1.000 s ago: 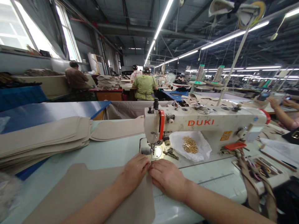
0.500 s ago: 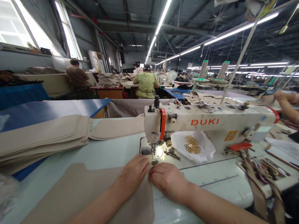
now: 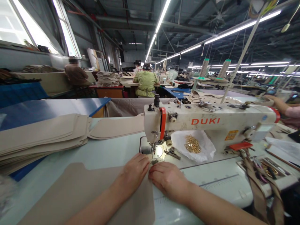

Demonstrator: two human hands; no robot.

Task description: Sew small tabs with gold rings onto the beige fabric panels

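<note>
A large beige fabric panel [image 3: 98,187] lies flat on the pale sewing table, its far corner just in front of the needle of the white sewing machine [image 3: 182,118]. My left hand [image 3: 136,170] rests on that corner, fingers bent and pressed together on the cloth. Close beside it, my right hand [image 3: 167,178] pinches the panel's right edge, fingers curled with the tips hidden. The presser foot [image 3: 154,148] stands just beyond my fingertips, over the shiny needle plate [image 3: 158,152].
White paper [image 3: 208,147] holding gold metal rings [image 3: 192,144] lies under the machine arm. Stacked beige panels [image 3: 42,134] are at left, another panel [image 3: 117,126] behind. Brown straps [image 3: 257,190] hang at right near a tool tray [image 3: 273,167]. A co-worker's arm [image 3: 280,104] shows far right.
My hands and the panel hold almost the same place; the view shifts slightly. At far right the co-worker's arm has moved.
</note>
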